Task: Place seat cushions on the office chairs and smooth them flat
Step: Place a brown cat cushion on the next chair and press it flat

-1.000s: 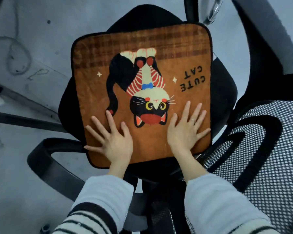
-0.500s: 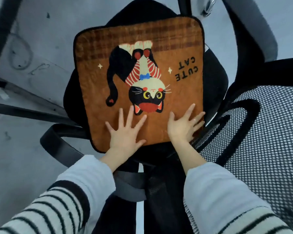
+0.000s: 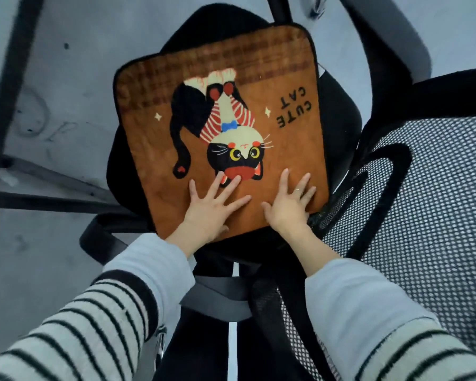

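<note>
A brown square seat cushion [image 3: 286, 149] with a black cat picture and the words CUTE CAT lies on the black seat of an office chair [image 3: 338, 111]. Both my hands lie flat on the cushion's near edge with fingers spread. My left hand [image 3: 212, 207] touches the cat's red mouth with its fingertips. My right hand [image 3: 290, 202] presses near the cushion's near right corner, a ring on one finger. The cushion sits slightly turned, and the seat shows around its edges.
The chair's mesh backrest [image 3: 429, 204] fills the right side. A black armrest [image 3: 99, 235] curves at the lower left, another armrest [image 3: 388, 31] runs at the upper right. Dark table legs [image 3: 8, 86] cross the grey floor on the left.
My left hand slid from the cushion's near left corner toward its middle, close to my right hand. My right hand stayed near the near right corner. The view shifted.
</note>
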The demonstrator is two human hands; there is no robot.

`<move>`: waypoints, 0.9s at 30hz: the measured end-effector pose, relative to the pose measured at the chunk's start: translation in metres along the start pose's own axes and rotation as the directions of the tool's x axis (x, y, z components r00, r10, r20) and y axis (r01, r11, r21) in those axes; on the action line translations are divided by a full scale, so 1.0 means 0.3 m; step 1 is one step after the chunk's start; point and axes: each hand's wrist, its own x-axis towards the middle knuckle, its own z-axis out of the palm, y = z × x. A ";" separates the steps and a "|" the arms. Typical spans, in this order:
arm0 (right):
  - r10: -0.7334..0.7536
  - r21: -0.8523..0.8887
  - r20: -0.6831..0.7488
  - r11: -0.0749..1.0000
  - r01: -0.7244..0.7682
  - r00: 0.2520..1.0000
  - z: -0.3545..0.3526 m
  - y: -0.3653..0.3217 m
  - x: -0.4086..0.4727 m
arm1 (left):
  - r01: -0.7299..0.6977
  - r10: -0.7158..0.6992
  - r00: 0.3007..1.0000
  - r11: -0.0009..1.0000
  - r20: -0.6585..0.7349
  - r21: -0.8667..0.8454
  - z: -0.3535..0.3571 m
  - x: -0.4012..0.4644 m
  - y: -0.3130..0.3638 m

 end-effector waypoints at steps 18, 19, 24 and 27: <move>-0.744 -0.142 0.072 0.651 0.746 0.664 -0.356 -0.244 -0.845 | 0.048 -0.725 0.642 0.362 -0.248 -0.931 -0.255 -0.979 0.098; -0.777 -0.168 0.077 0.608 0.776 0.625 -0.348 -0.281 -0.896 | 0.022 -0.773 0.589 0.307 -0.236 -0.951 -0.248 -1.047 0.097; -0.876 -0.231 0.180 0.405 0.885 0.448 -0.238 -0.473 -1.144 | -0.049 -0.926 0.339 0.159 -0.166 -0.986 -0.114 -1.358 0.091; -0.897 -0.211 0.274 0.294 0.932 0.346 -0.101 -0.581 -1.303 | -0.067 -0.974 0.213 0.067 -0.080 -0.996 0.043 -1.535 0.082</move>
